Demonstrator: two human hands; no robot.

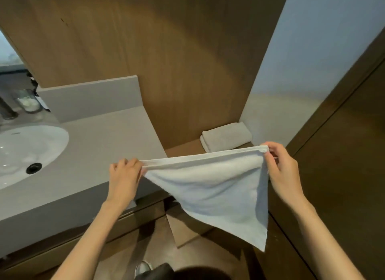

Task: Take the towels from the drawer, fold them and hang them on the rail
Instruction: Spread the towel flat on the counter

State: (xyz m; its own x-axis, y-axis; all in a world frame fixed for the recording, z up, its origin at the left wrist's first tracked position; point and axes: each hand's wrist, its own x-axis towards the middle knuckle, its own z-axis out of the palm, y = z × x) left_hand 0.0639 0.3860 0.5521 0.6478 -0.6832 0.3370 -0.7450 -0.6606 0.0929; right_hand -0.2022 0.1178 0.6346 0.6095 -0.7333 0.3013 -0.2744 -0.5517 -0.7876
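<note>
The left forearm [94,227] and right forearm [325,231] are showing bare up to the left hand [125,175] and right hand [281,171]. Low between them, the person is wearing a pale shoe [143,267] and a dark garment [161,270], too blurred to name.

Far wall [166,50]: brown wood panels, warm light patch across middle. Right: pale bluish wall [312,50], brighter low down. Far right: dark wood door [343,154]. Left: grey counter [100,146], low grey backsplash [89,98] at far edge. White oval sink [27,150] set in counter, black drain [33,168] inside. Dark tap [8,111] and glass jar [29,102] behind sink. Mirror [8,54] at left edge. Wood cabinet [143,213] under counter. Low wood shelf [183,149] between counter and pale wall. Floor [125,244]: brown.
</note>
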